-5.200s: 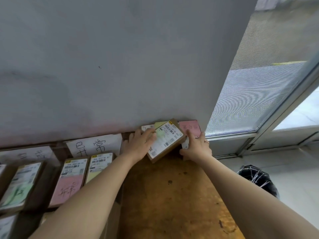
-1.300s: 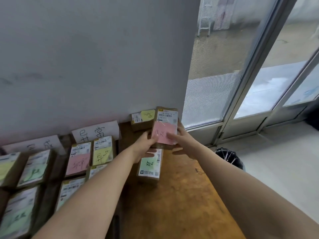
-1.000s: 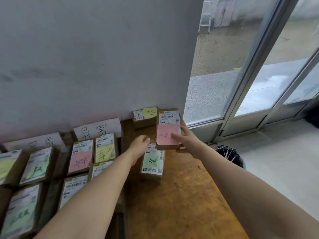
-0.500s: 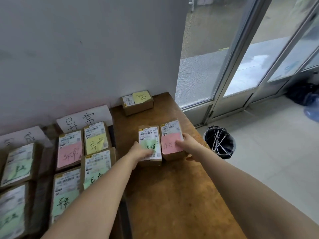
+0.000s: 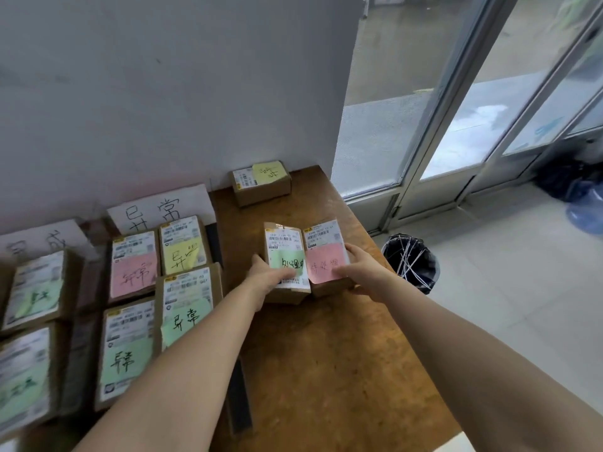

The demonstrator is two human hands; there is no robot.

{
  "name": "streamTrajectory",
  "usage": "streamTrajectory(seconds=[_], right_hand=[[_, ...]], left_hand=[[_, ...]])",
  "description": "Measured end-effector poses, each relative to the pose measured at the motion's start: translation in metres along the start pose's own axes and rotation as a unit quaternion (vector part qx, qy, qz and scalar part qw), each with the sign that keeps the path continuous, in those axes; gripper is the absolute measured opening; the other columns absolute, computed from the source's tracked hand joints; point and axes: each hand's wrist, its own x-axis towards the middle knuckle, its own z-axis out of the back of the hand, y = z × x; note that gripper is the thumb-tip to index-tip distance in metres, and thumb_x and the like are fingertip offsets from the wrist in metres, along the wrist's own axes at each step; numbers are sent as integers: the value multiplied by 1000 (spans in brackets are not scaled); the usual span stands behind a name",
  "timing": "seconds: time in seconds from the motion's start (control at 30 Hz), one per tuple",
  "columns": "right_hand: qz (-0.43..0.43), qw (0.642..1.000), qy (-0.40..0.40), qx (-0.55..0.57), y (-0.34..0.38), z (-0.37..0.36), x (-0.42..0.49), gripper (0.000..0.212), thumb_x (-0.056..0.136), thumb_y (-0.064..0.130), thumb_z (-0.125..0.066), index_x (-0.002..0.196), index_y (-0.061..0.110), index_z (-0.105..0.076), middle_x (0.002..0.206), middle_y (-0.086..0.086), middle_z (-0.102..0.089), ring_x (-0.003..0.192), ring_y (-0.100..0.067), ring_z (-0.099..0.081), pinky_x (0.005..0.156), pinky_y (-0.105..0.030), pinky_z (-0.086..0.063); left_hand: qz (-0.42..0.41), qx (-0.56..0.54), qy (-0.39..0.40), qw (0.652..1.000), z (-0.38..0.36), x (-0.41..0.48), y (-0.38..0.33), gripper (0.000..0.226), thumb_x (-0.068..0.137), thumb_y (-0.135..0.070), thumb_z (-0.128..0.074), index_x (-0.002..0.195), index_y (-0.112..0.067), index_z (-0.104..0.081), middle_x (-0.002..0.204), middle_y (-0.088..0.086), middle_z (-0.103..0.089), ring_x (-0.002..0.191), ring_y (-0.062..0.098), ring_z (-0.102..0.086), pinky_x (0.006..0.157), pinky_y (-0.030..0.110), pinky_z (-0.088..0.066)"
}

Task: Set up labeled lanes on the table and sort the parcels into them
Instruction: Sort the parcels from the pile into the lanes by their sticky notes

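Two small cardboard parcels lie side by side on the brown table [image 5: 326,370]. My left hand [image 5: 269,277] grips the left one, the parcel with a green note [image 5: 284,252], thumb on top of the note. My right hand [image 5: 363,269] grips the right one, the parcel with a pink note [image 5: 321,252], thumb on the note and fingers round its right edge. A third parcel with a yellow note [image 5: 262,182] stands alone by the wall. Left of them, several parcels [image 5: 163,288] with coloured notes lie in rows below a white handwritten lane label [image 5: 160,210].
A second white label [image 5: 39,239] leans on the wall at far left, above more parcels [image 5: 32,291]. A black waste bin [image 5: 411,259] stands on the floor right of the table. Glass doors are beyond it. The table's right edge runs close to my right arm.
Both parcels came from the wall corner toward me; the pink-note one was set down beside the green-note one. Over the last half second both hands stay on them.
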Motion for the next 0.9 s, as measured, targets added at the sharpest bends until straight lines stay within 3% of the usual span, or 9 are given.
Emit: streamTrajectory(seconds=[0.07,0.3,0.4,0.53,0.63,0.73,0.83,0.9], right_hand=[[21,1000,3,-3,5,0,-4,69,89,8,-63,147,28,-30,119,-4,-55,93,-20,-59,71,-31,-51],[114,993,21,33,32,8,-36,69,91,14,-65,148,29,-28,123,-7,-59,96,-18,-64,61,-24,-50],[149,987,34,43,40,4,-54,66,90,17,-66,145,29,-32,126,-7,-58,105,-22,-62,69,-29,-52],[167,981,67,70,51,-26,-78,57,92,25,-63,143,27,-35,128,-4,-58,111,-23,-59,94,-47,-52],[189,973,104,84,66,-65,-103,58,92,25,-62,144,21,-37,126,-4,-59,105,-22,-61,91,-45,-54],[207,961,167,71,82,-107,-138,53,94,21,-61,142,19,-38,107,1,-59,88,-16,-62,70,-36,-56],[200,956,210,41,91,-150,-170,52,93,22,-61,140,24,-38,98,2,-55,89,-19,-60,78,-43,-57],[203,951,231,23,98,-181,-190,54,93,22,-62,141,25,-38,99,0,-55,87,-20,-60,76,-42,-58]], left_hand=[[-33,-13,-18,999,4,-10,-4,104,75,-18,-79,151,-23,-8,137,11,-49,113,26,-58,93,41,-50],[-184,-63,-128,972,21,-79,-22,97,75,-17,-79,148,-30,-16,132,3,-53,113,22,-58,94,46,-50],[-224,-85,-190,952,31,-118,-18,89,77,-16,-78,145,-25,-22,132,4,-54,115,23,-57,93,42,-51],[-244,-114,-246,931,53,-177,4,77,84,-16,-71,144,-21,-25,132,3,-55,115,23,-59,88,35,-50],[-247,-137,-293,913,82,-217,28,74,88,-20,-67,147,-21,-23,132,-4,-51,118,16,-53,98,35,-45],[-241,-173,-330,896,114,-251,52,57,88,-21,-66,136,-21,-35,134,2,-55,116,20,-57,100,44,-47],[-242,-176,-361,884,142,-285,76,60,90,-16,-65,140,-18,-32,130,-3,-54,110,13,-54,93,30,-45],[-239,-192,-364,879,163,-305,96,64,90,-16,-64,143,-19,-28,127,-6,-52,112,14,-52,97,32,-42]])
